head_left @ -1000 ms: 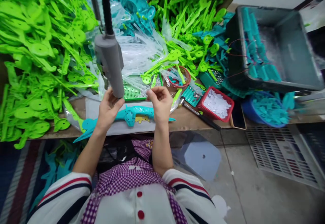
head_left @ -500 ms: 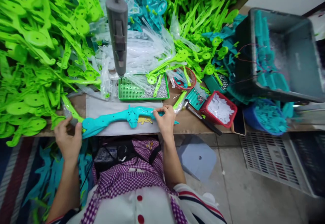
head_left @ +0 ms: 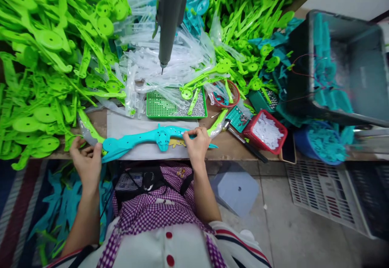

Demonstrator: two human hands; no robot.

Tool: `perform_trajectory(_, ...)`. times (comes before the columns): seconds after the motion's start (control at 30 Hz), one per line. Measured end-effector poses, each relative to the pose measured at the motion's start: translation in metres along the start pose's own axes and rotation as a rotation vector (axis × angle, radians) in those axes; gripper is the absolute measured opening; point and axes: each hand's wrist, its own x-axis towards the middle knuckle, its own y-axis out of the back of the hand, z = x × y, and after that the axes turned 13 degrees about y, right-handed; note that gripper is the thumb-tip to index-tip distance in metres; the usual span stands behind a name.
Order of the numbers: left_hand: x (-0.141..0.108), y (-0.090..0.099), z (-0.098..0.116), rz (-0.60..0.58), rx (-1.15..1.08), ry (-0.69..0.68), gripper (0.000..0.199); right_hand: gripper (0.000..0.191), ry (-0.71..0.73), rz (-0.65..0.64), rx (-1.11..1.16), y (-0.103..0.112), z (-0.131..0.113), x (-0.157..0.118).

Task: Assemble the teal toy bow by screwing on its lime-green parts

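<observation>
A long turquoise plastic piece lies across a pale cloth at the table's front edge. My right hand pinches its right part, fingertips pressed together on it. At its left end, my left hand has thumb and fingers apart, the thumb beside the piece; whether it touches is hard to tell. A grey power screwdriver hangs tip down above the green tray, which holds small metal parts.
Bright green plastic parts pile up at the left and back. Right of the cloth are a hammer, a red basket of white pieces and a grey bin. A blue-grey stool stands below.
The hanging screwdriver has swung right and upward in view. The table scene has shifted slightly right. My left hand's fingers no longer hold the small dark object that showed between them.
</observation>
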Motion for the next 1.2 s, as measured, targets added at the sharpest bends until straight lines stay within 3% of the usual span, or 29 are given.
perform_trajectory(0.53, 0.001, -0.008, 0.0, 0.135, -0.12, 0.008, 0.051, 0.012, -0.067, 0.07, 0.072, 0.0, 0.006, 0.002)
perform_trajectory(0.83, -0.001, -0.007, -0.001, 0.138, -0.184, 0.124, 0.056, 0.013, -0.03, -0.019, 0.009, 0.002, 0.003, 0.004)
perform_trajectory(1.03, 0.001, -0.007, -0.004, 0.096, -0.196, 0.155, 0.061, 0.02, 0.094, -0.209, 0.124, 0.012, 0.018, 0.006)
perform_trajectory(1.2, 0.003, -0.011, -0.002, 0.063, -0.241, 0.196, 0.063, 0.019, 0.142, -0.238, 0.003, 0.013, 0.022, 0.013)
